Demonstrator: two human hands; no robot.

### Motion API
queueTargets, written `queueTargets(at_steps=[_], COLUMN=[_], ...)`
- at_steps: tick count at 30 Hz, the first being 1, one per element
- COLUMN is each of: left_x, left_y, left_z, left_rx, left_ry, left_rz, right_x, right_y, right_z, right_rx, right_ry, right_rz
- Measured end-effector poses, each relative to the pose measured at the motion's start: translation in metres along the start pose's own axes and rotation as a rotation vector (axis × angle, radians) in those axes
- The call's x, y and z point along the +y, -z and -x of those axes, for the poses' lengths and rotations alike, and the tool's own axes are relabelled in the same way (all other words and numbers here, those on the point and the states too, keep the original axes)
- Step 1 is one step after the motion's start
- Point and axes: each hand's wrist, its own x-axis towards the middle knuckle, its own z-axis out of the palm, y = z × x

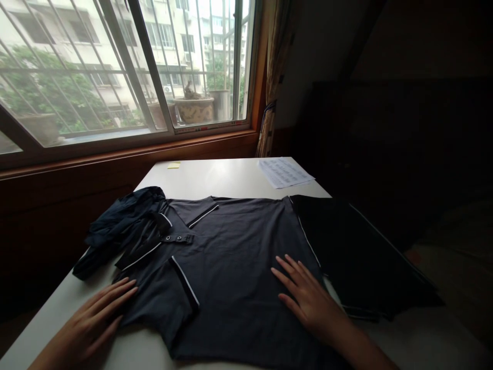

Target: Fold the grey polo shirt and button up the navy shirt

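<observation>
A dark grey polo shirt [242, 257] lies spread on a white table, its collar to the left and its hem to the right. White piping edges the black collar and both short sleeves. My left hand [94, 318] rests at the shirt's near shoulder, fingers stretched out and fingertips on the cloth. Flat on the shirt's body near the hem lies my right hand [304, 295], its fingers apart. Beyond the hem, a black garment with white piping [354, 252] hangs over the table's right side. A crumpled dark blue garment [123, 226] sits beside the collar.
The white table [215, 177] reaches toward a barred window [127, 67] with potted plants outside. Printed sheets of paper [285, 172] lie at the far right corner, and a yellow sticky note [173, 165] at the far left. A tied curtain [271, 103] hangs by the window. The right side is very dark.
</observation>
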Motion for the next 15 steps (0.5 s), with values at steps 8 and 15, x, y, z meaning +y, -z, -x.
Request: queueTargets(at_steps=[8,15], left_x=[-0.021,-0.025], left_y=[0.002,0.005], left_z=[0.040,0.036], left_rx=[-0.018,0.001], left_ry=[0.023,-0.009], left_rz=[-0.048,-0.084], right_x=[0.009,0.009], right_y=[0.004,0.022], right_z=[0.062,0.108], right_rx=[-0.077,-0.057], right_ry=[0.024,0.147], right_rz=[-0.007,-0.063])
